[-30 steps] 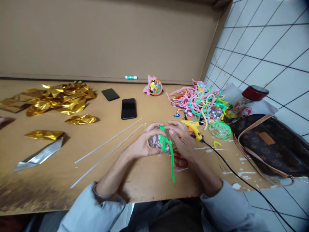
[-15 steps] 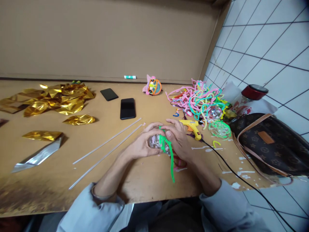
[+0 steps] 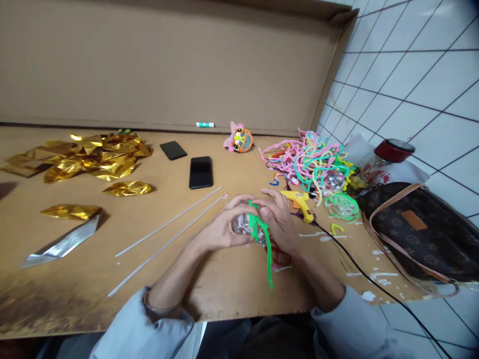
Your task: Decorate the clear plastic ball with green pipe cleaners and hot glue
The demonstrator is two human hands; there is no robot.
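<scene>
A clear plastic ball (image 3: 241, 224) sits in my left hand (image 3: 220, 227), whose thumb and fingers curve around it. Over the ball runs a bright green pipe cleaner (image 3: 269, 259), with its loose end hanging down toward the table's front. My right hand (image 3: 280, 222) presses the pipe cleaner against the ball's right side with thumb and fingers. The palm side of that hand is hidden. Behind the right hand lies a yellow hot glue gun (image 3: 303, 204), its black cord running to the lower right. Reddish pipe cleaner loops (image 3: 279, 257) lie beneath the right wrist.
Two clear glue sticks (image 3: 168, 223) lie left of my hands. Gold foil (image 3: 112, 154) covers the far left, near two black phones (image 3: 201, 172). A decorated ball (image 3: 241, 139) stands at the back. Pipe cleaners (image 3: 299, 159), a red-lidded jar (image 3: 392, 151) and a brown handbag (image 3: 422, 234) crowd the right.
The view has shifted slightly, so everything appears a little lower and to the right. Both hands keep nearly the same grip on the ball and the pipe cleaner.
</scene>
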